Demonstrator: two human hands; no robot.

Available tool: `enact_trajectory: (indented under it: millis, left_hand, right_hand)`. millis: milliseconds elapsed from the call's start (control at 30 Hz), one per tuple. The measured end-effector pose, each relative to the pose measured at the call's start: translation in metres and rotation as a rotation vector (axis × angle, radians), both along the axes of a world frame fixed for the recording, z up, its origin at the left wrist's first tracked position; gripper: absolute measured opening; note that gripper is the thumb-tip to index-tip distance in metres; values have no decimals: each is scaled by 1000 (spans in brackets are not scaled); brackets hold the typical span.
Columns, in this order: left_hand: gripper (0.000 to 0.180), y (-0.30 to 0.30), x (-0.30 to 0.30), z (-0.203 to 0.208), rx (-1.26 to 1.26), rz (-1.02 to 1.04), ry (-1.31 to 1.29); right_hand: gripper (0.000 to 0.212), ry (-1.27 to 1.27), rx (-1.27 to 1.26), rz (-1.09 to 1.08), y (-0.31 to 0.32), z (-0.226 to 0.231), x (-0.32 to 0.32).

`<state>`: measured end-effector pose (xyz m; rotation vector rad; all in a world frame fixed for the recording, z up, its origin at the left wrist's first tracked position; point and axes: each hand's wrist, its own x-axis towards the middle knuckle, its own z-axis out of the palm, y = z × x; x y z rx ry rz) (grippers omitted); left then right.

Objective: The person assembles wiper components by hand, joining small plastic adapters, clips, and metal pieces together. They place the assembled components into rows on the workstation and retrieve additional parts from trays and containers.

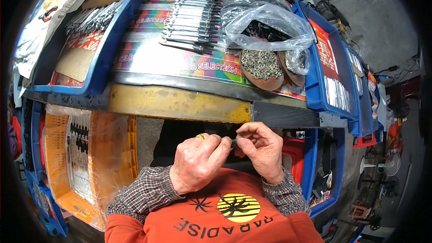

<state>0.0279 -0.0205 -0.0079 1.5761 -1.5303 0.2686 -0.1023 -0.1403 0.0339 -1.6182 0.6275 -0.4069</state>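
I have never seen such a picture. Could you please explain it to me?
No machine shows here: these are a person's bare left hand and right hand. A wide camera on the person's head looks down, so straight edges bend. The left hand pinches a small dark piece, mostly hidden; the right hand is close against it. On the table lie a row of slim black-and-silver pieces, an open clear bag, a brown container of tiny metal pieces, and blue trays.

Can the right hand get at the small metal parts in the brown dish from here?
Probably yes: the brown dish sits near the table's front edge, ahead of the right hand, and the clear bag behind leaves most of the metal parts uncovered. The hand seems busy with a small piece.
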Motion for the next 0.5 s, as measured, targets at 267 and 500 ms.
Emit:
enact_trajectory:
  millis: [267, 500]
  left_hand:
    - [22, -6, 9, 2, -46, 30, 84]
    - [29, 1, 16, 2, 83, 61, 150]
  right_hand:
    - [17, 10, -1076, -113, -56, 18, 22]
    - [26, 90, -1324, -78, -81, 12, 38]
